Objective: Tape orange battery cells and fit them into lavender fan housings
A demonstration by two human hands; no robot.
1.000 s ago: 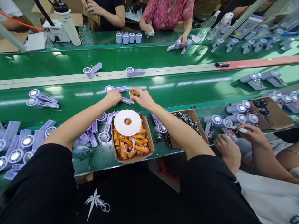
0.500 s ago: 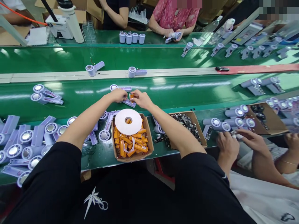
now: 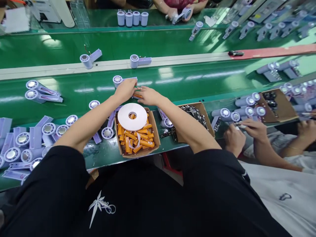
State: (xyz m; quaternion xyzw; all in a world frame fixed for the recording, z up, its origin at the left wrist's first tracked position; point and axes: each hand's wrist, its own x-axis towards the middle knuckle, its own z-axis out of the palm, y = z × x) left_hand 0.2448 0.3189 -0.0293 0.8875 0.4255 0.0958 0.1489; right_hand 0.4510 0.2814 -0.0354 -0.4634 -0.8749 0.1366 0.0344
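My left hand [image 3: 126, 89] is closed, its fingertips meeting those of my right hand [image 3: 147, 95] above the green belt. An orange battery [image 3: 137, 96] shows under my right fingers, which are curled onto it. What my left fingers pinch is hidden behind the hand. Just beyond my left hand lies a lavender handheld-fan housing [image 3: 118, 80], its handle partly covered. Nearer to me, a cardboard box [image 3: 156, 138] holds many orange batteries [image 3: 138, 138]. A white roll of tape [image 3: 123, 117] rests flat on top of them.
Many lavender fan housings [image 3: 29, 138] crowd the left bench. Right of the batteries, a carton of small circuit boards [image 3: 195, 113] sits under my right forearm. A co-worker's hands [image 3: 243, 131] work at the right. Across the belt, another person's hands [image 3: 181, 14] hold a fan.
My view has tilted down, so the scene sits higher. My hands have drawn closer together, and the battery, earlier upright in my right fingers, now lies lower, mostly covered by them.
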